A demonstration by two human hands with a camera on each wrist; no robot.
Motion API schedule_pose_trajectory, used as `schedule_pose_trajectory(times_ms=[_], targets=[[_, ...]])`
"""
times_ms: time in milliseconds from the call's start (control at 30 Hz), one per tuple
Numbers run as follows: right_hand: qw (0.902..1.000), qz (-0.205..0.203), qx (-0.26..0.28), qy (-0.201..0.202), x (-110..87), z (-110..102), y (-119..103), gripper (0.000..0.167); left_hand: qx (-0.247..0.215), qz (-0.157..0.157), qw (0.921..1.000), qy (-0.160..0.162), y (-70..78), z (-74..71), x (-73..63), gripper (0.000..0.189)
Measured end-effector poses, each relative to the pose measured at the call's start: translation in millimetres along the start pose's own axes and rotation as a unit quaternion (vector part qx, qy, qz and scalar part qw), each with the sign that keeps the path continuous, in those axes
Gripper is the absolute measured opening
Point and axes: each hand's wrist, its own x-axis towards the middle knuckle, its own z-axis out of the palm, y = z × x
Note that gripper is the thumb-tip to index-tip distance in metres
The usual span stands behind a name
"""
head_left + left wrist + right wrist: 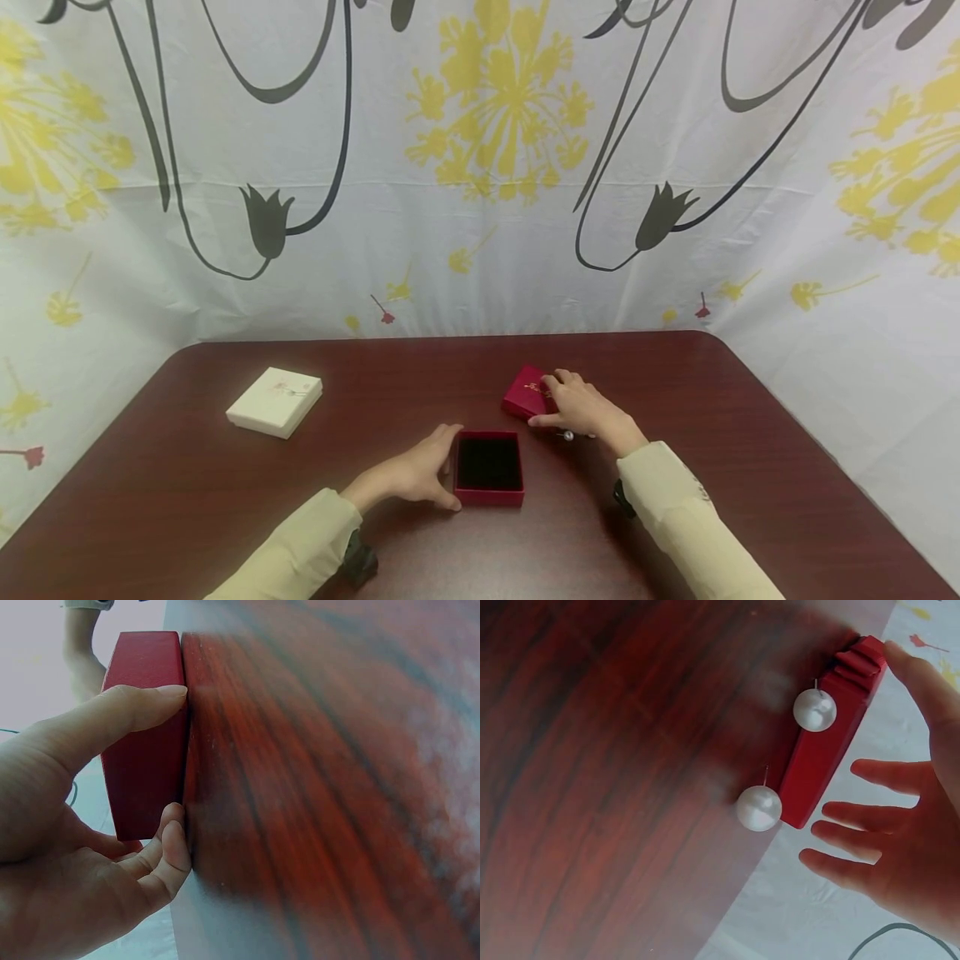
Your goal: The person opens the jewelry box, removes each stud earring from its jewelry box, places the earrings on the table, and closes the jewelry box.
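Observation:
A small open red box [489, 498] with a black inner pad [489, 463] sits on the table. My left hand [416, 468] holds it at its left side, the thumb lying against the front wall in the left wrist view, with the other fingers bent by the near corner. Over the red lid [522, 393], which has gold lettering and a bow on its side, my right hand [587, 408] has its fingers spread. Its thumb tip is right at the lid's end. Two pearl stud earrings, a nearer pearl [759, 808] and a farther pearl [814, 710], lie beside the lid.
A closed cream-white box [273, 400] with a printed design stands at the left rear of the dark wood table [405, 379]. Behind the table's far edge hangs a patterned white curtain [480, 275].

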Motion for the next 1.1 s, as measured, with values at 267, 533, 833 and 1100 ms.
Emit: schedule_pose_trajectory(times_ms=[267,533,833,1100], targets=[[0.9991,0.025,0.009,-0.034,3.9,3.1,2.9,0.086,-0.001,0.000,1.0000,0.002,-0.8,0.4,0.1,0.098],[0.9987,0.028,0.018,-0.039,6.8,5.6,4.7,0.084,0.002,0.005,1.0000,0.004,-1.6,0.2,0.1,0.097],[0.9995,0.022,0.006,-0.022,7.9,6.0,3.8,0.082,0.002,0.007,1.0000,0.004,-0.6,-0.1,-0.5,0.097],[0.9997,0.016,0.015,-0.006,4.9,3.0,1.9,0.084,-0.001,0.004,1.0000,0.006,-0.6,0.1,-0.9,0.097]])
